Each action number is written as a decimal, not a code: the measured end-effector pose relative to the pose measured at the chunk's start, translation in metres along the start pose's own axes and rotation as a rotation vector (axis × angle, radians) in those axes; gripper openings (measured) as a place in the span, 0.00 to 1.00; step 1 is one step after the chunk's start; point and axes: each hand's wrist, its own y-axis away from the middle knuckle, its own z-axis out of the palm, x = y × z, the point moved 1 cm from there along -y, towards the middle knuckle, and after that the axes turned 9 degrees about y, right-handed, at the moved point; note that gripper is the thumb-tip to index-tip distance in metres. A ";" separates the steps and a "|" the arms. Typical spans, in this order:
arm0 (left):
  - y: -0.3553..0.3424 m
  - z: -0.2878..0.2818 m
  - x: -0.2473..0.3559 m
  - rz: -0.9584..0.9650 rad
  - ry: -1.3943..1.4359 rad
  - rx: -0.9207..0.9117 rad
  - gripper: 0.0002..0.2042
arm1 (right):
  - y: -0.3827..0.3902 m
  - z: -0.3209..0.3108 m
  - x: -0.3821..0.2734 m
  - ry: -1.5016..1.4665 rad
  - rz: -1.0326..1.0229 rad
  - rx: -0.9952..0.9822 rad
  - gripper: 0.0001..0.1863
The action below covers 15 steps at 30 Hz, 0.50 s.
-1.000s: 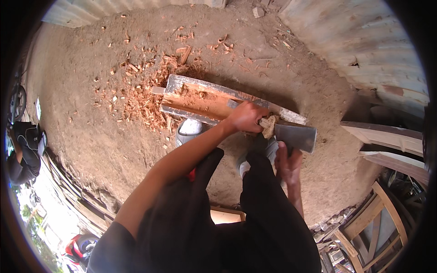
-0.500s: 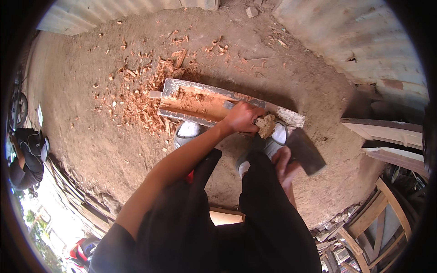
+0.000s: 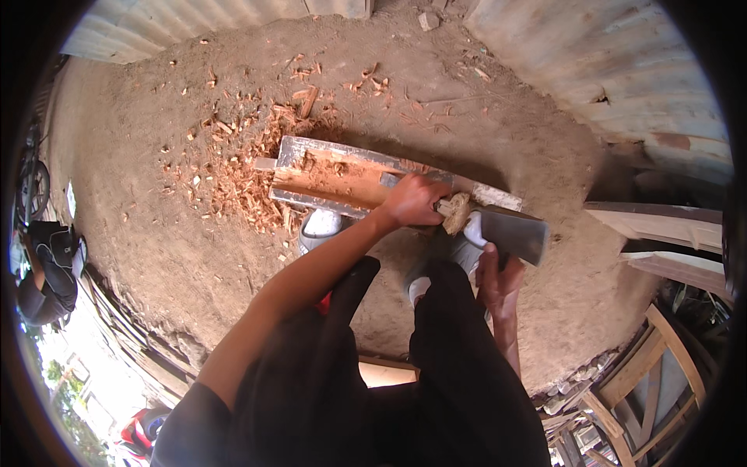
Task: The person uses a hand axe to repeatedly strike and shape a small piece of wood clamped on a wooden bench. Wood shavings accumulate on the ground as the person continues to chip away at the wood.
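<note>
A chisel is gripped in my left hand, its grey blade lying over the hollow of a wooden beam. The chisel's handle ends in a frayed, mushroomed tip, which sticks out on the right of my fist. My right hand is closed around a dark, rectangular mallet, just right of that tip and apart from it. The mallet's handle is mostly hidden by my fingers. The beam has worn, pale-painted edges and reddish bare wood inside, with loose chips in the hollow.
Wood chips litter the dirt ground left of the beam. My shoes stand against its near side. Corrugated metal sheets line the far side. Boards and a wooden frame lie at the right. Another person is at the far left.
My right hand has swung the mallet upward in the picture, nearer the chisel's handle, and the mallet has turned more level. My left hand and the chisel have stayed in place.
</note>
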 end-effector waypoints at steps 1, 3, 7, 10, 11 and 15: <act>0.007 -0.002 -0.002 -0.027 -0.015 -0.007 0.13 | 0.002 0.007 -0.001 -0.068 -0.002 0.035 0.11; -0.006 0.004 -0.002 -0.022 -0.006 -0.008 0.14 | 0.011 0.018 0.009 -0.111 -0.171 0.221 0.11; -0.002 -0.001 -0.005 -0.015 -0.011 -0.030 0.13 | -0.005 0.015 0.020 0.046 -0.272 0.152 0.11; 0.005 -0.001 -0.004 -0.023 -0.025 -0.002 0.13 | 0.015 0.008 0.020 -0.153 -0.068 0.118 0.12; -0.001 0.001 -0.004 -0.016 -0.016 -0.002 0.13 | 0.020 0.005 0.025 -0.142 -0.076 0.130 0.12; -0.005 0.000 -0.003 -0.068 -0.031 -0.038 0.13 | -0.007 0.019 0.008 0.116 -0.470 0.215 0.14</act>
